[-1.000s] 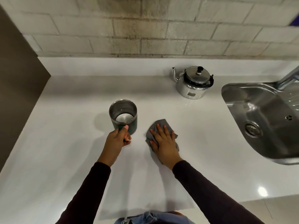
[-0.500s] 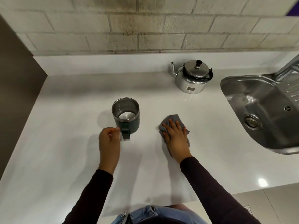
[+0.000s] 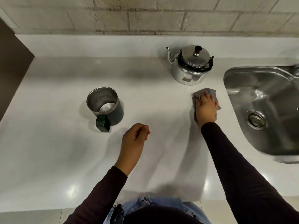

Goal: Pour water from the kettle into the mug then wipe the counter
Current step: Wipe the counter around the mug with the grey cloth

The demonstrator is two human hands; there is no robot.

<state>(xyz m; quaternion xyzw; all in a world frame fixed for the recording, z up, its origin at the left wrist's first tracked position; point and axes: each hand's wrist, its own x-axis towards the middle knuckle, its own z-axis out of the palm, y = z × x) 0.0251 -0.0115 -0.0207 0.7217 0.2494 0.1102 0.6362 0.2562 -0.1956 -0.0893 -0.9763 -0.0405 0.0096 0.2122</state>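
Note:
A dark green mug with a steel lining stands upright on the white counter, its handle toward me and some water inside. The shiny steel kettle sits farther back, lid on, spout to the left. My right hand lies flat on a grey cloth, pressing it to the counter just in front of the kettle and beside the sink. My left hand hovers over the counter to the right of the mug, fingers loosely curled, holding nothing and apart from the mug.
A steel sink with a drain is set into the counter at the right. A brick wall runs along the back. A dark panel borders the counter on the left.
My left hand let go of the mug and drew back to the right. My right hand slid the cloth right and away, from beside the mug to in front of the kettle.

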